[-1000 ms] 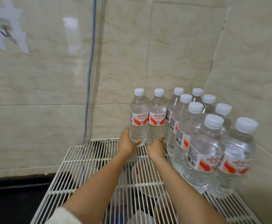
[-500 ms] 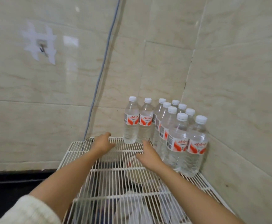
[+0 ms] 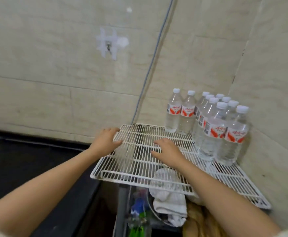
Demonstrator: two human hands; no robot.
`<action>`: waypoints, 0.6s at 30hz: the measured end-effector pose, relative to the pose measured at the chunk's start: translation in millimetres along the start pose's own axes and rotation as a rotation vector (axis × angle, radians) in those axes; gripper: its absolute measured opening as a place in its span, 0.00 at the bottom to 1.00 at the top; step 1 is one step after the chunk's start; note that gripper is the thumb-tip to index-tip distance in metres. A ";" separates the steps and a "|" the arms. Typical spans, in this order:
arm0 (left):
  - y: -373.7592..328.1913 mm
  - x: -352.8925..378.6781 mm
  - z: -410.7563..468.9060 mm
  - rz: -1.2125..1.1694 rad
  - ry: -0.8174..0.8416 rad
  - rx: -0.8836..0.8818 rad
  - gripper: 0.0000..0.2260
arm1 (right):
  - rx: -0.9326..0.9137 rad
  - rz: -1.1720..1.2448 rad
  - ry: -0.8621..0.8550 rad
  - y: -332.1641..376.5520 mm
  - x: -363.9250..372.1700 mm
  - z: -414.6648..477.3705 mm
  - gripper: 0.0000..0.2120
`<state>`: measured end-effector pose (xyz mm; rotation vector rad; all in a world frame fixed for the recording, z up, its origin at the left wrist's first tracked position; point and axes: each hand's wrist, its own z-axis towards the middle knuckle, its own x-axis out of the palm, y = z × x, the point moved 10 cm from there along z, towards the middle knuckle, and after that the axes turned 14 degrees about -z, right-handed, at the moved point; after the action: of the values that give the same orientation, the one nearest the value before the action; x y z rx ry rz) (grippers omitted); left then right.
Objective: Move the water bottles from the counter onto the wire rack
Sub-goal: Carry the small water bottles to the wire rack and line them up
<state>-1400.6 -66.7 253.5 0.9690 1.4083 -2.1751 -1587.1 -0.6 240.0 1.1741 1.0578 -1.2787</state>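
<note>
Several clear water bottles [image 3: 213, 127] with white caps and red-and-white labels stand upright in the back right corner of a white wire rack [image 3: 139, 170]. The two leftmost bottles [image 3: 180, 112] stand side by side against the back wall. My left hand [image 3: 105, 139] hovers over the rack's left edge with fingers apart and holds nothing. My right hand [image 3: 168, 151] is over the middle of the rack, palm down, fingers spread, left of the bottles and not touching them.
Tiled walls meet in a corner behind the bottles. A grey cable [image 3: 150, 65] runs down the back wall to the rack. A black counter [image 3: 28, 159] lies to the left. Below the rack sit a white cloth [image 3: 170, 200] and assorted items.
Both hands have let go of the two leftmost bottles and drawn back and leftward across the rack. The view has pulled back and swung left.
</note>
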 end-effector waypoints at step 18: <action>-1.5 -32.5 -295.8 0.481 -0.169 -0.371 0.22 | -0.484 -0.250 -0.067 77.4 25.7 -192.6 0.26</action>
<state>-1276.9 198.6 200.1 0.8528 1.2770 -1.5418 -1497.5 182.6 193.6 0.6435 1.3997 -1.1497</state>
